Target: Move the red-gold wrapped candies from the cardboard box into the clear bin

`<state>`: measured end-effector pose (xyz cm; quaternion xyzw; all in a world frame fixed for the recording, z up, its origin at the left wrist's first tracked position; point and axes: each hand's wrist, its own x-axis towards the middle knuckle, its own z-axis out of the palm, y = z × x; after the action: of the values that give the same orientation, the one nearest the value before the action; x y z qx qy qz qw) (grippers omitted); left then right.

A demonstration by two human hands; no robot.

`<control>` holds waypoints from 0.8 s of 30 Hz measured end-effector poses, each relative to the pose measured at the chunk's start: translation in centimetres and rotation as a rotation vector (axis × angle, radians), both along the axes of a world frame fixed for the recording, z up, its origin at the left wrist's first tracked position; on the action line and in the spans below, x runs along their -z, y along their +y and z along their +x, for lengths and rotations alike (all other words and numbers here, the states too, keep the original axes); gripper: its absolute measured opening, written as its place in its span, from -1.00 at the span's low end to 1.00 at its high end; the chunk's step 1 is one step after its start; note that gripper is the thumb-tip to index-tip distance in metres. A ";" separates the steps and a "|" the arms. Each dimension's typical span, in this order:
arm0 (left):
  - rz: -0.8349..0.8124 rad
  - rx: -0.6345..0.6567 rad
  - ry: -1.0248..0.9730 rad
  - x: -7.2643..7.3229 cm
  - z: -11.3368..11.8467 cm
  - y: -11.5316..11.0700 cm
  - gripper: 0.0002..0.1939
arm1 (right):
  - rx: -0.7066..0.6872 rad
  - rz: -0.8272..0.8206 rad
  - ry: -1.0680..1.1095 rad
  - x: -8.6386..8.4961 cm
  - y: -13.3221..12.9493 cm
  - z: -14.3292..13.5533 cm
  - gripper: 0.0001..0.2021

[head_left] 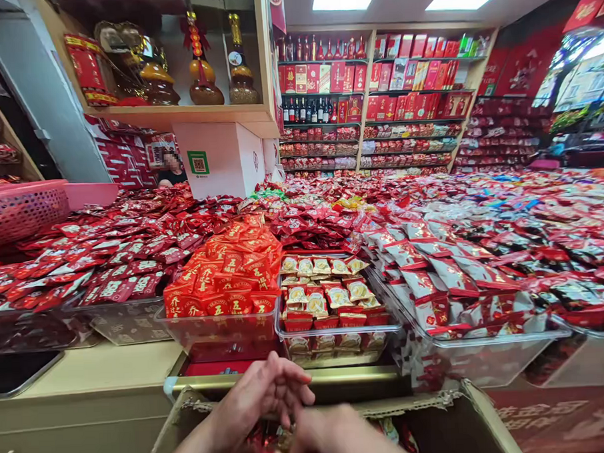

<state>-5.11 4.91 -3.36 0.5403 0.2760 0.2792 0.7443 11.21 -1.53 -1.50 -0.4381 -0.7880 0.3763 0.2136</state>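
Observation:
Both hands are over an open cardboard box (447,402) at the bottom of the head view, with red and gold packets (391,431) inside. My left hand (274,391) is raised at the box's far edge, palm turned inward, fingers apart and slightly curled, holding nothing visible. Just right of it and lower, my right hand (336,432) is blurred by motion; its fingers point down toward the packets and are hidden. Beyond the box stands a clear bin of cream and red packets (325,299), beside a bin of bright red packets (224,276).
More clear bins piled with wrapped packets (449,273) spread right and left. A pink basket (24,212) stands at the far left, above a dark tray (21,372). Shelves of bottles and boxes (320,79) line the back. A person (171,169) is behind the piles.

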 end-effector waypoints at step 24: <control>0.149 -0.165 0.128 -0.5 1.7 -1.3 -0.52 | 0.343 -0.348 0.710 2.5 3.6 1.8 -0.74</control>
<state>-3.41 3.59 -2.83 0.5864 0.3450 0.3241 0.6573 12.96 2.07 -3.99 -0.4357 -0.5059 0.5901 0.4539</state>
